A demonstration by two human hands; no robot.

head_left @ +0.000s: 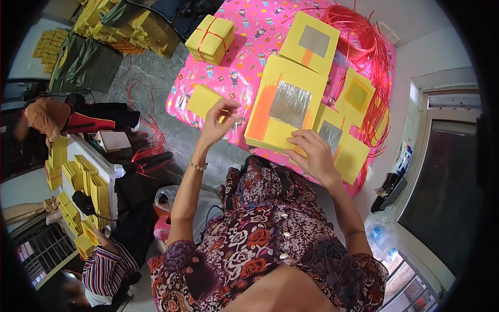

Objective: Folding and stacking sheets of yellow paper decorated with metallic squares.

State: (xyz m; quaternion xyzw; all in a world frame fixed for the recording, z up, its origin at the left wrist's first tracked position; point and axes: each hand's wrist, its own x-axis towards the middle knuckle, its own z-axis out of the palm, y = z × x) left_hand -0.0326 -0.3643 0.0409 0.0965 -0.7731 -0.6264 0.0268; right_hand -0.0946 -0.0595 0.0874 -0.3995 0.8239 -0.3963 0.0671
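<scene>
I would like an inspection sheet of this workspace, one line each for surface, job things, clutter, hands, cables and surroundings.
Surface: pink patterned cover, partly under yellow paper.
Job things: large yellow paper stack with silver patch; red-tied yellow bundle.
Clutter: red strips heaped along the right side.
Hands: left hand near small yellow pile, fingers curled, nothing seen in it; right hand at the large stack's near corner, grip unclear.
Cables: thin black cord, far left.
Surroundings: striped-top co-worker left; dark glass panel right.
</scene>
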